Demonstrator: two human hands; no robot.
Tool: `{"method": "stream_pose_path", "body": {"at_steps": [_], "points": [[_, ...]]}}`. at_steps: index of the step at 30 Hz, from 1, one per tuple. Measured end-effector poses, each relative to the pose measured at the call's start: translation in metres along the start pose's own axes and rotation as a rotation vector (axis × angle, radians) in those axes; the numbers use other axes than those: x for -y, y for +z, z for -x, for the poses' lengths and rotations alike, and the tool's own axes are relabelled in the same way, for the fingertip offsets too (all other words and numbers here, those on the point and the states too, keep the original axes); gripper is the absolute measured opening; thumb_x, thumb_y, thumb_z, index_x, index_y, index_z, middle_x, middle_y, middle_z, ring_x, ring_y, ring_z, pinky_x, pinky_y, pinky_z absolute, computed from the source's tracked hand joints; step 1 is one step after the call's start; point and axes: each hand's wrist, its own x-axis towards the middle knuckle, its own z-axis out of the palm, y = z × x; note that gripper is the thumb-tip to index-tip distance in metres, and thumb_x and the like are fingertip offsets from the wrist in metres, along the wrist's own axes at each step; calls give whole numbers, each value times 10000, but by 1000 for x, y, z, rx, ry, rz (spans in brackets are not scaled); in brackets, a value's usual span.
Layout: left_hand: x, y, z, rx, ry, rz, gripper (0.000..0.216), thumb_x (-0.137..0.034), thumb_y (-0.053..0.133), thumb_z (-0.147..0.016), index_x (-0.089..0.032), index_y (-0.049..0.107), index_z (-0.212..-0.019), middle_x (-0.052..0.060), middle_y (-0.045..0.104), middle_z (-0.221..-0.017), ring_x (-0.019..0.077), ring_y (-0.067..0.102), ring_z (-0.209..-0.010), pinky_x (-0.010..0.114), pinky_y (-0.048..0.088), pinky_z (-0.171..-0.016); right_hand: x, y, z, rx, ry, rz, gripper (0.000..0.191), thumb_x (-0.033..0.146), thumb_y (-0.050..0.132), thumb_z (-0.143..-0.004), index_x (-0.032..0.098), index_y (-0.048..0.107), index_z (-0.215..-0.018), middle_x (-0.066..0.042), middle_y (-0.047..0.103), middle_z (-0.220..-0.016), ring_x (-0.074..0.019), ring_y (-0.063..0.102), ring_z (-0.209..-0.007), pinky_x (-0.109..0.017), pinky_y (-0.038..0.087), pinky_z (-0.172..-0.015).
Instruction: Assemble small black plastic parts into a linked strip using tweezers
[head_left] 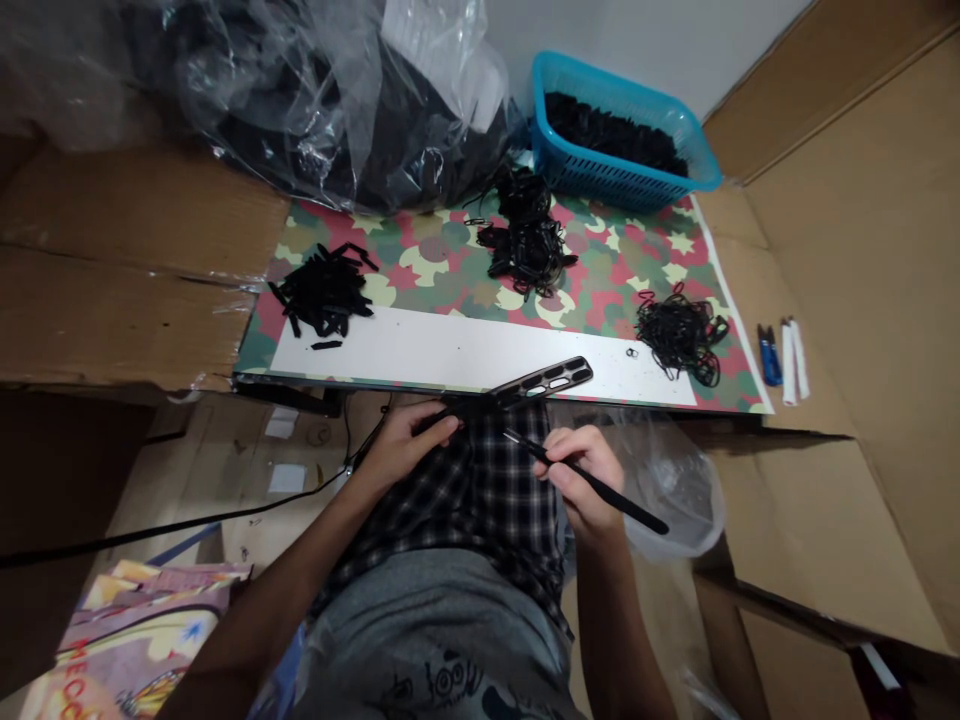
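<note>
My left hand (416, 437) is closed around one end of a long black plastic strip (574, 373) with a row of oblong slots. The strip's far end reaches over the table's front edge, pointing right. In my right hand (585, 475) is a pair of black tweezers (622, 505), gripped like a pen. Its metal tips point left, just below the slotted strip and apart from it. Beyond the strip lies a heap of thin black rings (529, 250). A pile of short black pieces (326, 292) sits to the left, and a tangle of black loops (681, 332) to the right.
A blue basket (622, 165) of black pieces stands at the back right, beside a large clear plastic bag (337, 110). Blue-handled cutters (769, 358) and white sticks (793, 362) lie at right. Below the table edge hangs a bag-lined bin (705, 515). A cable (187, 520) crosses at left.
</note>
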Motion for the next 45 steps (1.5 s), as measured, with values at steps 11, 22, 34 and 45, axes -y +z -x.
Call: {"method": "stream_pose_path", "body": {"at_steps": [11, 22, 34, 45], "points": [[-27, -2, 22, -68, 256, -140, 258, -327, 596, -901, -139, 664, -738, -17, 602, -557, 98, 525, -505, 192, 361, -477, 11, 21, -5, 154, -292, 294, 233, 42, 602, -826, 254, 607, -922, 22, 618, -749, -156, 583, -639, -298, 489, -590], [-40, 0, 22, -118, 458, -223, 139, -190, 615, -892, -142, 683, -781, 4, 695, -673, 103, 608, -560, 187, 449, -543, 14, 28, -15, 236, -304, 354, 175, 95, 593, -866, 255, 582, -936, 13, 621, -772, -168, 588, -669, -313, 486, -616], [-41, -2, 18, -112, 508, -289, 165, -214, 593, -890, -151, 688, -771, 23, 723, -693, 107, 601, -536, 196, 468, -541, 19, 28, -20, 242, -241, 355, 182, 107, 618, -838, 278, 606, -899, 24, 637, -750, -177, 604, -636, -321, 490, -603], [-50, 0, 14, -21, 386, -124, 213, -222, 584, -878, -161, 630, -680, -15, 615, -555, 98, 515, -475, 208, 417, -511, -6, 39, -33, 156, 71, -427, 81, 216, 612, -794, 247, 542, -767, 56, 550, -533, -140, 454, -434, -250, 342, -419]]}}
